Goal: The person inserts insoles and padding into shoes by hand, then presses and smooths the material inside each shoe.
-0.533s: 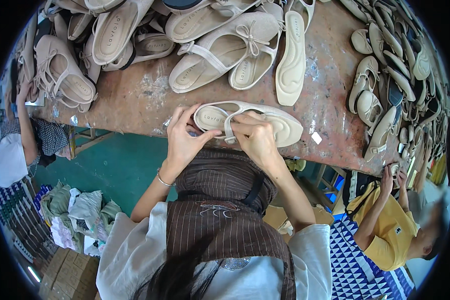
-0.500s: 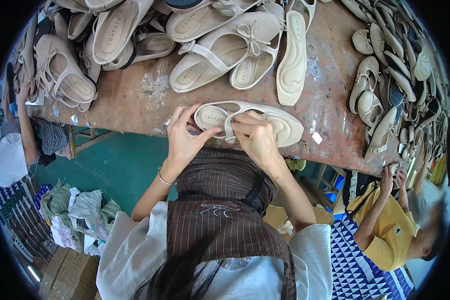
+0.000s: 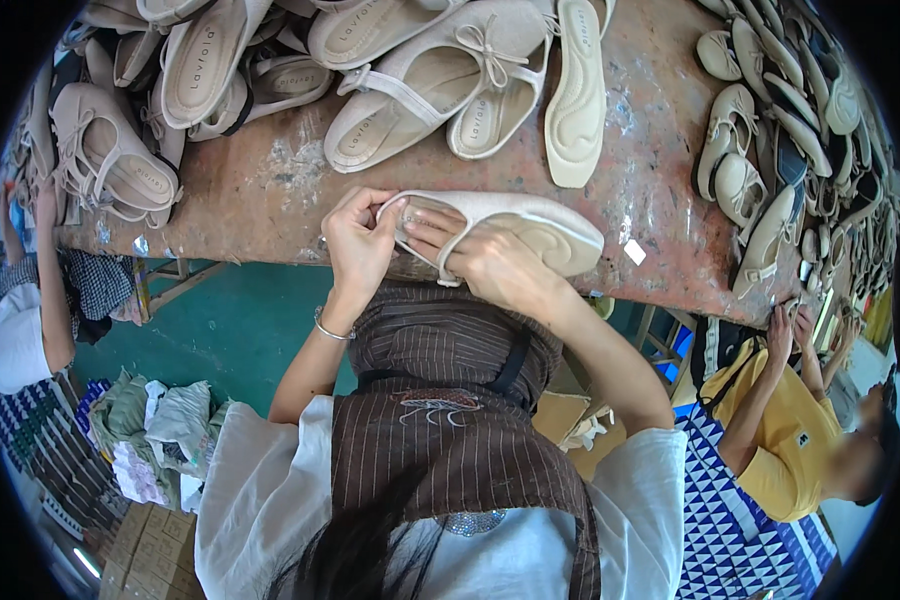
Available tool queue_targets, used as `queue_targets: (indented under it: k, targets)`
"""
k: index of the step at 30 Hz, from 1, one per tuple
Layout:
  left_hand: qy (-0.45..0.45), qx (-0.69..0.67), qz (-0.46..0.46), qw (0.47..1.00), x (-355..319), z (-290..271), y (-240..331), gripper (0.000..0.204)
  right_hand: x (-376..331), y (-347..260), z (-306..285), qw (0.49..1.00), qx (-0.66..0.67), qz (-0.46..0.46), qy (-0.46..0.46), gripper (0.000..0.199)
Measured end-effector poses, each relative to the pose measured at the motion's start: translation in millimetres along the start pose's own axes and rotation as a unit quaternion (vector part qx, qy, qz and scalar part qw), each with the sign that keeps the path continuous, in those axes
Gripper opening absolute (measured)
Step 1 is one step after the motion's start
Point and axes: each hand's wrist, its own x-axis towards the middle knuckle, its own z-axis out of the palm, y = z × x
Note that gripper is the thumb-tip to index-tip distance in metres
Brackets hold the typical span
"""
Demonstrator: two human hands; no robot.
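Observation:
A beige flat shoe with a strap across it is held at the near edge of the table. My left hand is closed on its heel rim, thumb and fingers pinching the edge. From the near side, my right hand reaches into the shoe. Its fingers pass under the strap and lie against the insole towards the heel, and its thumb is hidden. A loose cream insole lies on the table beyond the shoe.
Piled beige shoes cover the far side of the worn table. Another heap of shoes is at the right. A person in a yellow shirt works at the right, another person at the left. Cardboard boxes stand lower left.
My right hand has slid its fingers under the strap towards the heel. My left thumb has moved from inside the shoe to the heel rim. The shoe has tilted.

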Motion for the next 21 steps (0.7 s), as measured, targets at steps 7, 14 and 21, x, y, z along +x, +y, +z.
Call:
queue_targets:
  k: [7, 14, 21]
  targets:
    - [-0.016, 0.062, 0.012, 0.998, 6.6, -2.0, -0.5, 0.007, -17.8, -23.4, -6.5, 0.976, -0.177, 0.124, 0.019, 0.028]
    - [-0.048, 0.202, 0.042, 0.977, -23.3, 19.8, 12.6, 0.012, -23.1, -1.5, -43.9, 0.912, -0.180, 0.174, 0.324, 0.026]
    - [-0.169, 0.317, 0.293, 0.886, -80.7, 57.1, 42.8, 0.018, -25.1, 1.7, -93.4, 0.869, 0.085, 0.379, 0.306, 0.035]
